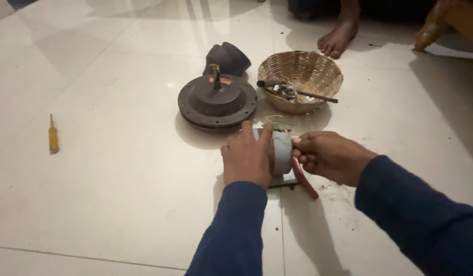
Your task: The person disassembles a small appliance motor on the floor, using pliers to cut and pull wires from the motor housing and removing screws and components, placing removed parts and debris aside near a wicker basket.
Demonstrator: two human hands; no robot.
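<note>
A pale grey-blue cylindrical part on a flat metal base (282, 153) is seen resting on the glossy white tiled floor (119, 194), between both hands. The left hand (246, 158) is laid over its left side, fingers curled in a grasp around the cylinder. The right hand (331, 156) is clenched around a red-handled tool (304, 181), whose working end is pressed against the cylinder's right edge. Just behind, a dark round metal housing with a central shaft (217, 101) is noted, with a black moulded cover (227, 59) beyond it. A woven wicker basket holding tools (301, 81) stands to its right. A yellow-handled screwdriver (53, 136) lies well apart at left. Another person's bare foot (338, 38) is visible at top.
</note>
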